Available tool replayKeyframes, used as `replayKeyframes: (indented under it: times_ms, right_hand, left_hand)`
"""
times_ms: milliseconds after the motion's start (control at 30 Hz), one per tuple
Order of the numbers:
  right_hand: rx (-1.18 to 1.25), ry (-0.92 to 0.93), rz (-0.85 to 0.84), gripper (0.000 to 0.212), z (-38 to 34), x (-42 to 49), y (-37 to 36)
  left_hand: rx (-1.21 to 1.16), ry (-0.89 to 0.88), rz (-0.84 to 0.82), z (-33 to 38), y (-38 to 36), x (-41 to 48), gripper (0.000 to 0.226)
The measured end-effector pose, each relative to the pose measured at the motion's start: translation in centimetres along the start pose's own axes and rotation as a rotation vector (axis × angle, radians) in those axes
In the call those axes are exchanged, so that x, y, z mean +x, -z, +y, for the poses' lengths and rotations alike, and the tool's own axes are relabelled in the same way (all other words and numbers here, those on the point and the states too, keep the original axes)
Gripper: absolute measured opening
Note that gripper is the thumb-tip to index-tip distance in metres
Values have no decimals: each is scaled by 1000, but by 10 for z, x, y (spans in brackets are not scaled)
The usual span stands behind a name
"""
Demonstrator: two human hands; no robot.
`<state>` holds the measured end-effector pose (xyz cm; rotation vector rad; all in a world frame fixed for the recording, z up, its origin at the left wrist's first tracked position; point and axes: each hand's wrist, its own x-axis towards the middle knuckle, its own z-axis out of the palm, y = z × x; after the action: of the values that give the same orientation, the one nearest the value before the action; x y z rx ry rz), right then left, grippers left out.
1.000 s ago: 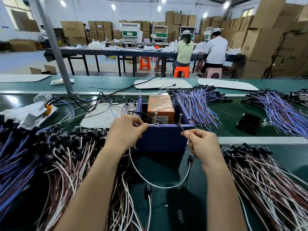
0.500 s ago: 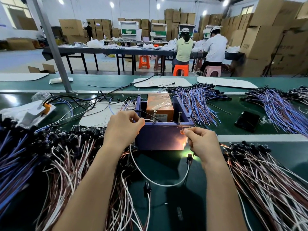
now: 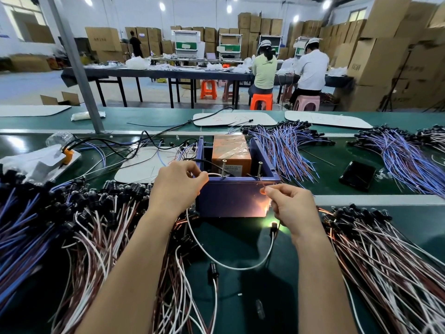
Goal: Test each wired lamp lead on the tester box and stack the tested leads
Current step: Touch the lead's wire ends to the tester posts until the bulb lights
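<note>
A purple tester box (image 3: 231, 201) with an orange block inside and two upright screws stands in the middle of the green bench. My left hand (image 3: 178, 186) pinches the white wire end of a lamp lead (image 3: 228, 266) against the left screw. My right hand (image 3: 292, 206) pinches the lead's brown wire end up toward the right screw. The lead sags in a loop between my hands. Its small lamp (image 3: 273, 224) glows below my right hand and throws an orange sheen on the box front.
A large pile of brown-and-white leads (image 3: 91, 227) lies left of the box, another pile (image 3: 390, 256) to the right. Blue-wired bundles (image 3: 284, 145) lie behind, and more at the far left. A black phone (image 3: 357, 175) rests right of the box. Two people sit at a far table.
The lamp, dark a second ago, lit half a second ago and still glows. Both hands have held their places at the screws.
</note>
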<state>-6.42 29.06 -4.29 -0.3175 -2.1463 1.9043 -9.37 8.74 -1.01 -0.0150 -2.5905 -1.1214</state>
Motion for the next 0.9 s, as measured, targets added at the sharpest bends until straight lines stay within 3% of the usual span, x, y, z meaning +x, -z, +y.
replayKeyframes:
  times_ms: [200,567,833,900]
  right_hand:
    - [-78,15,32,16,-1,-2,-5]
    - [-502,12,123,16,-15,-16,-31]
    - [-524,-32,107,15,-19,-20,-37]
    - [-509,-49,56,13,-21,-21,-30]
  left_hand:
    - [-8,5,-10,0,0,0,19]
    - [17,-5,-6,-2,2,1,21]
    - [-24,-5,-8,-6,1,4,22]
    - [-103,-8,-112,-2,5,4,24]
